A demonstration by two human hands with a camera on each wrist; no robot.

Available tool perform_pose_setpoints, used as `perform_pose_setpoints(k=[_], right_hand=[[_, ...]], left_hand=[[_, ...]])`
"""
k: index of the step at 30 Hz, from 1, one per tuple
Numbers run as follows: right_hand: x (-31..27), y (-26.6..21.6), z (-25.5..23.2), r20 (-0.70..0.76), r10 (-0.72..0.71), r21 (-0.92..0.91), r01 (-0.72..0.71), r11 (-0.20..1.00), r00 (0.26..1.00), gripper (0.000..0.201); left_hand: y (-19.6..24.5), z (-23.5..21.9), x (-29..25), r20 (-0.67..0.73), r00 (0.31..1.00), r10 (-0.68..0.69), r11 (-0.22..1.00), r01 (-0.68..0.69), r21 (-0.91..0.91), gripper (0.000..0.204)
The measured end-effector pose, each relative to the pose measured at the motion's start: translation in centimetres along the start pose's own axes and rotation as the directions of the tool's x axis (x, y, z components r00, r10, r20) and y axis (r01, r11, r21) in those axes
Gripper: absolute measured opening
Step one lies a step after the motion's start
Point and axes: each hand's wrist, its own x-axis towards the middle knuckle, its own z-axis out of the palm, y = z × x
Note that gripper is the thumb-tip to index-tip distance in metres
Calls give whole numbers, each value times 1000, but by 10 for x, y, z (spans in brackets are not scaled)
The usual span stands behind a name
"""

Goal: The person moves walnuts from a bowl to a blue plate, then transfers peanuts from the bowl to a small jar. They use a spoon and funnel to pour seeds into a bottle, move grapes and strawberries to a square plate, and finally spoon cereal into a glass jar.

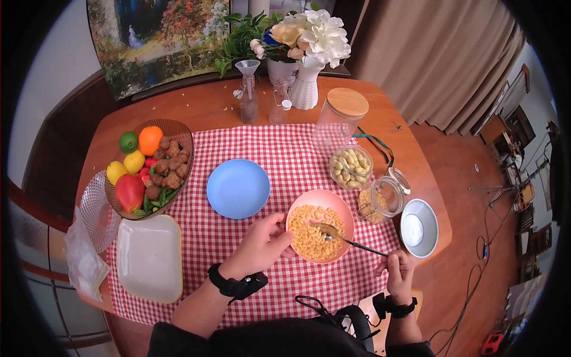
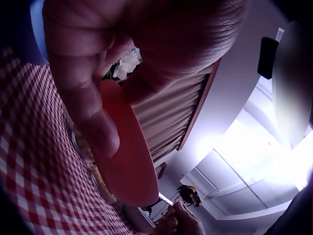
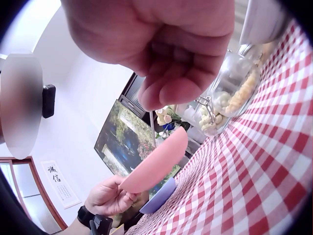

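Observation:
My left hand (image 1: 262,243) grips the left rim of a pink bowl (image 1: 334,205), its thumb over the edge and fingers beneath. Small curled pasta (image 1: 315,244) covers much of the bowl's inside. In the right wrist view the pink bowl (image 3: 156,164) is raised above the cloth. My right hand (image 1: 398,272) pinches the dark handle of a spoon (image 1: 360,244), whose head lies in the pasta. Left of the bowl a blue plate (image 1: 238,188) sits on the checked cloth. To its right are an open clip-top jar of pasta (image 1: 373,205) and a jar of peanuts (image 1: 351,168).
A pale metal bowl (image 1: 419,228) stands near the right table edge. On the left are a basket (image 1: 189,140) of fruit and vegetables, a white tray (image 1: 150,259) and a clear plastic bag (image 1: 85,262). A tall wooden-lidded jar (image 1: 338,119), glass bottles and a flower vase (image 1: 306,86) stand behind.

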Motion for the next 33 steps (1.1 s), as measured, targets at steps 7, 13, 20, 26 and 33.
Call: perform_pose_setpoints(k=[7, 13, 20, 26, 33], right_hand=[[8, -40, -7, 72, -164, -457, 179, 871, 984, 21], [-2, -25, 3, 122, 26, -125, -11, 992, 992, 27], [3, -14, 12, 112, 365, 168, -380, 910, 924, 29], [7, -2, 8, 114, 392, 400, -403, 823, 913, 26], [11, -12, -3, 25, 321, 424, -301, 854, 947, 27]], left_hand=[[-2, -4, 3, -9, 997, -72, 997, 73, 20, 27], [-4, -9, 5, -36, 997, -67, 997, 68, 40, 28], [-7, -3, 5, -52, 997, -58, 996, 61, 65, 29], [-8, 0, 5, -59, 997, -52, 998, 53, 21, 30], [-10, 5, 10, -53, 998, -39, 999, 40, 5, 31]])
